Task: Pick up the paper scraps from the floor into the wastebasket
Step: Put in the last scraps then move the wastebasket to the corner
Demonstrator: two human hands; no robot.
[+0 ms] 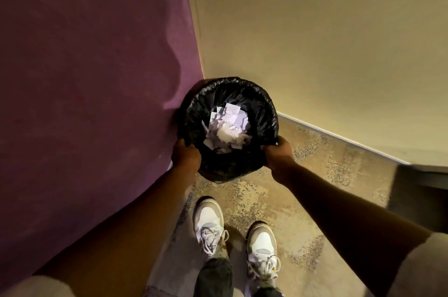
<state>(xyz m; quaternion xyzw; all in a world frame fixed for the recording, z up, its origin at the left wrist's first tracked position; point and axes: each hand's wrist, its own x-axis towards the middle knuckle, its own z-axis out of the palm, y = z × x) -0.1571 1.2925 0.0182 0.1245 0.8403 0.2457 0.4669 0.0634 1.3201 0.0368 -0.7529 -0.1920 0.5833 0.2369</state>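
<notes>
A round wastebasket (261,112) lined with a black plastic bag sits in the corner where two walls meet. White paper scraps (226,127) lie piled in its bottom. My left hand (185,154) grips the near left part of the rim. My right hand (278,153) grips the near right part of the rim. Both arms reach forward from the bottom of the view. I see no scraps on the speckled floor around the basket.
A purple wall (84,78) rises close on the left and a cream wall (327,29) on the right, with a pale baseboard (339,136). My two white sneakers (209,224) stand on the speckled floor just behind the basket. A dark object (421,187) sits at the right edge.
</notes>
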